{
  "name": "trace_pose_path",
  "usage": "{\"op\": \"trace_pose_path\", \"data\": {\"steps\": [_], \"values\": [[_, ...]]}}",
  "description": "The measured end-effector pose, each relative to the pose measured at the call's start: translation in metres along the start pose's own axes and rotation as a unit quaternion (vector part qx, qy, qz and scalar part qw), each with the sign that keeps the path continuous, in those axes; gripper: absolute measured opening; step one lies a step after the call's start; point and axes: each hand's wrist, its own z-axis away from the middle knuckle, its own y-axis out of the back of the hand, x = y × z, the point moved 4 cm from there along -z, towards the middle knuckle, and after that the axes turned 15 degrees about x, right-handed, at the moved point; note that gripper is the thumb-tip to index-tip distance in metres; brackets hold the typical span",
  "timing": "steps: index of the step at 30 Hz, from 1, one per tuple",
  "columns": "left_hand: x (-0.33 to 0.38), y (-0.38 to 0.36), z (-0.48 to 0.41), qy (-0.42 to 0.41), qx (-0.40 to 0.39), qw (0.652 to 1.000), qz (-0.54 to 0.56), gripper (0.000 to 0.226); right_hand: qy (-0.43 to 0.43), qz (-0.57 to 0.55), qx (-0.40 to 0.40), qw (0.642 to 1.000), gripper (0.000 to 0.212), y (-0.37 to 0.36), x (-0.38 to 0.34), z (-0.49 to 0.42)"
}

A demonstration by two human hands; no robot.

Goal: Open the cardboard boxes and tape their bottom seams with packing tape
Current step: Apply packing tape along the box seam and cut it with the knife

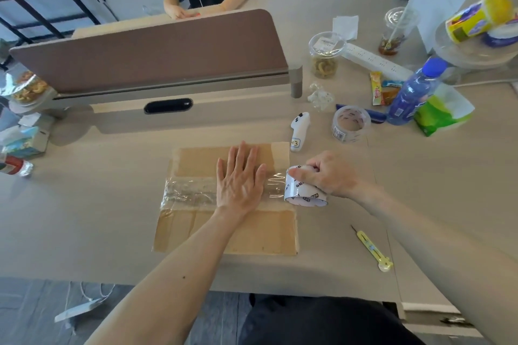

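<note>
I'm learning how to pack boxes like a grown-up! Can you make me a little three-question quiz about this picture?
1. True or false: the left hand lies flat on the cardboard box.
2. What does the right hand hold? A) the tape roll B) the yellow cutter C) the blue-capped bottle
3. Fill in: a second roll of tape sits on the desk next to the white ______.

Key
1. True; the palm presses down over the clear tape strip.
2. A
3. controller
</note>
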Motion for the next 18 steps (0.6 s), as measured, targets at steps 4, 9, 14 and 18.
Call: {"op": "trace_pose_path", "data": {"steps": [4,9,14,18], "values": [[0.000,0.000,0.000,0.000,0.003,1.000,-0.007,0.061,0.006,0.031,0.020,0.999,0.066,0.012,0.005,0.003],[0.002,0.001,-0.001,0.001,-0.019,1.000,-0.020,0.073,-0.015,0.086,0.023,0.996,0.067,0.013,0.018,0.003],[0.005,0.004,0.000,-0.002,-0.038,0.998,-0.048,0.084,-0.036,0.144,0.001,0.989,0.069,0.008,0.045,0.006],[0.006,0.003,-0.001,0.005,-0.054,0.996,-0.064,0.090,-0.080,0.139,-0.004,0.987,0.070,-0.004,0.062,0.006]]}}
